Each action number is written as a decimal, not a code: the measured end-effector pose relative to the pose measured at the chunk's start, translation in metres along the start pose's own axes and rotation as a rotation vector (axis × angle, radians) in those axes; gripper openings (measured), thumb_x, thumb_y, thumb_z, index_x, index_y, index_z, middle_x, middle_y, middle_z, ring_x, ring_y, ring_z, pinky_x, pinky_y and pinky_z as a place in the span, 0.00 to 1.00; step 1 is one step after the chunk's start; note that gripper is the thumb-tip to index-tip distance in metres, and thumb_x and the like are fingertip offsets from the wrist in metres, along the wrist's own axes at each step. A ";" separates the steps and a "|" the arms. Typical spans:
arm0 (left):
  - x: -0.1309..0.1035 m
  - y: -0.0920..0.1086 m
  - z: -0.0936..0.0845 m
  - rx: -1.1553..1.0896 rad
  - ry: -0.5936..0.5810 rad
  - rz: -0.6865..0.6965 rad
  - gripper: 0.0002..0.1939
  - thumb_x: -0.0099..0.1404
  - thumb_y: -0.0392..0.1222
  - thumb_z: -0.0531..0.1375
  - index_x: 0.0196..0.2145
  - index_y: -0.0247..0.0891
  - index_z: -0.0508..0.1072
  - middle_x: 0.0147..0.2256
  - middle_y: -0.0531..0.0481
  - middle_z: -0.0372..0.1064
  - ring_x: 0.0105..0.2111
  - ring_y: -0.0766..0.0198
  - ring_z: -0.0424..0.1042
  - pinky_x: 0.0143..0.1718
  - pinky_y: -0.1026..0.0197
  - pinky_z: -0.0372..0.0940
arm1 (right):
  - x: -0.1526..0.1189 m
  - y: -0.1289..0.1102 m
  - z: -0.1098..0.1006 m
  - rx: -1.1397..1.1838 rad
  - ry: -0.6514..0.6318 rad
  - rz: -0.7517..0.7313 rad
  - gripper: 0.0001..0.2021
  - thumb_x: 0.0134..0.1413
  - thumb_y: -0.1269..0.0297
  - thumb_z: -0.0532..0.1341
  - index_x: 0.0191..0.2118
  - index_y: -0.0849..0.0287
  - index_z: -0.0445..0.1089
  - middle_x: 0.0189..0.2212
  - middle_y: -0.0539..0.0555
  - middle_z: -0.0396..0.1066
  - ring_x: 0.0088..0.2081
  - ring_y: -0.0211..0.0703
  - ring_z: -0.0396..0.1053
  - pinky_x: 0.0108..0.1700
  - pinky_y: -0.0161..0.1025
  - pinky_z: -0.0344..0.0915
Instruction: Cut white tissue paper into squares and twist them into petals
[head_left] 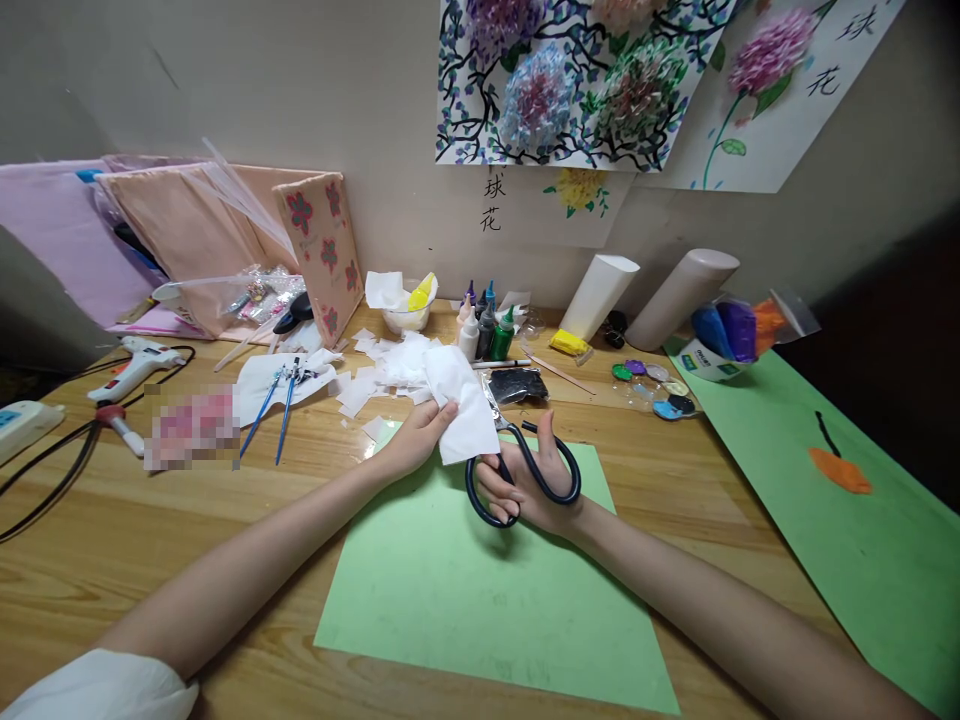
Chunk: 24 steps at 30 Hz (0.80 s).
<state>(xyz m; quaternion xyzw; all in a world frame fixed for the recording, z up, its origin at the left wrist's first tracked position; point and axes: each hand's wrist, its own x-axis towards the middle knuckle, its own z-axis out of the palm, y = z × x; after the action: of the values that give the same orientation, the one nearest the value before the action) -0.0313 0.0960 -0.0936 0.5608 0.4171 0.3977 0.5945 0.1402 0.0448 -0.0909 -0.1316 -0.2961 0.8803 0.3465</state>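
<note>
My left hand (pixel 415 437) pinches a folded white tissue (pixel 461 405) by its left side, above the far edge of a green sheet of paper (pixel 487 600). In my right hand (pixel 532 480) is a pair of scissors (pixel 568 492) with large black looped handles, the fingers through one loop and the thumb raised by the other. The blades point away from me and are partly hidden behind the tissue. Beyond both hands lies a loose pile of cut white tissue pieces (pixel 397 362) on the wooden table.
Paint bottles (pixel 501 335) and a bowl (pixel 407 316) stand behind the pile. Two blue brushes (pixel 285 415) and a glue gun (pixel 135 370) with a black cable lie left. A green board (pixel 840 500) covers the right side. Flower pictures (pixel 577 90) hang on the wall.
</note>
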 end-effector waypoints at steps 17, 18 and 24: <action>-0.002 -0.002 0.000 -0.033 -0.066 -0.031 0.24 0.56 0.60 0.57 0.32 0.32 0.70 0.28 0.50 0.69 0.27 0.67 0.64 0.27 0.67 0.59 | -0.001 -0.002 0.008 0.024 0.022 0.015 0.39 0.42 0.27 0.35 0.30 0.60 0.60 0.16 0.46 0.55 0.20 0.37 0.57 0.32 0.40 0.62; -0.002 -0.002 0.000 -0.046 -0.065 -0.027 0.24 0.56 0.60 0.57 0.32 0.32 0.71 0.28 0.50 0.69 0.27 0.67 0.64 0.27 0.67 0.59 | 0.000 -0.003 0.008 0.050 0.018 0.001 0.38 0.43 0.27 0.35 0.29 0.60 0.60 0.15 0.45 0.53 0.18 0.36 0.55 0.29 0.37 0.61; 0.000 -0.002 0.001 -0.073 -0.049 -0.001 0.21 0.56 0.58 0.59 0.31 0.33 0.73 0.28 0.49 0.70 0.28 0.65 0.65 0.28 0.66 0.59 | 0.001 -0.001 0.007 0.186 0.031 -0.068 0.35 0.46 0.29 0.36 0.23 0.59 0.58 0.08 0.40 0.42 0.10 0.28 0.38 0.12 0.27 0.45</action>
<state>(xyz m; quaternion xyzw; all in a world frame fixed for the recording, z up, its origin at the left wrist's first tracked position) -0.0310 0.0955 -0.0952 0.5481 0.3879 0.3987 0.6246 0.1369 0.0431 -0.0843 -0.1024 -0.2120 0.8896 0.3913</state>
